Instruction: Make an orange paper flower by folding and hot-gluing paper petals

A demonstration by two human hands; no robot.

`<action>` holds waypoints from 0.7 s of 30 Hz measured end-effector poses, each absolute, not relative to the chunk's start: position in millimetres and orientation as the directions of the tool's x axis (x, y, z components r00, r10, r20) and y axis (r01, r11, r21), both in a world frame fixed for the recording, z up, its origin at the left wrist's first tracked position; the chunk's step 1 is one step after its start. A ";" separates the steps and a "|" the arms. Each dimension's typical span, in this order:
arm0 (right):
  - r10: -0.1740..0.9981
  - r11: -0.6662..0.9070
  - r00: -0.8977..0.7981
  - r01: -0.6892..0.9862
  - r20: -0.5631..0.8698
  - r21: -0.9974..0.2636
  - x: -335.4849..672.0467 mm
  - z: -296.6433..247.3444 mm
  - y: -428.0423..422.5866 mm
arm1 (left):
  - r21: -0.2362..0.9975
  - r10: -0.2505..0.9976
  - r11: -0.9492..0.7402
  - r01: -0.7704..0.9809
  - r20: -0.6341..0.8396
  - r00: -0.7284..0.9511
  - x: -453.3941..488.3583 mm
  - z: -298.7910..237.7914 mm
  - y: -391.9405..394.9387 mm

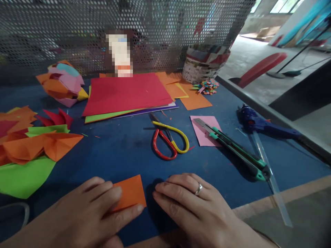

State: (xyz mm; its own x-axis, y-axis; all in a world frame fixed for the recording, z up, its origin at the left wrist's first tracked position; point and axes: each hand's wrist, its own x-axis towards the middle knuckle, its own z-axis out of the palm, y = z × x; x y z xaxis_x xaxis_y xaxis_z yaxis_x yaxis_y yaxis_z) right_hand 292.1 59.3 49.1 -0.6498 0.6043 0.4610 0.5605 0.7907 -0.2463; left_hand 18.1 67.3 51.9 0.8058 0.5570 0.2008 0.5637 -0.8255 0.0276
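Observation:
A small folded piece of orange paper (132,191) lies on the blue table mat (124,151) near the front edge. My left hand (95,210) lies flat on its left part, fingers stretched over it and thumb along its lower edge. Just right of the paper rests my right hand (188,203), with a ring on it; its fingers are flat on the mat and point left toward the paper's right edge, holding nothing.
Red and yellow scissors (169,139), a green utility knife (232,148) on pink paper (204,132), a clear ruler (269,175) and a blue glue gun (258,124) lie beyond. Stacked coloured sheets (124,94), folded paper shapes (33,144), a paper ball (63,82) and a woven basket (205,63) stand before a mesh screen.

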 end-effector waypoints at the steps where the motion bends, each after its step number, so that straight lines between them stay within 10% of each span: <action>1: 0.606 0.790 -0.645 0.558 0.466 -0.254 292.0 48.7 59.1 | 0.064 0.549 -0.833 0.549 0.222 0.806 19.5 52.7 68.3; 21: 0.610 0.785 -0.634 0.566 0.475 -0.254 289.0 42.7 58.2 | 0.037 0.578 -0.815 0.578 -0.010 0.816 26.8 62.0 61.7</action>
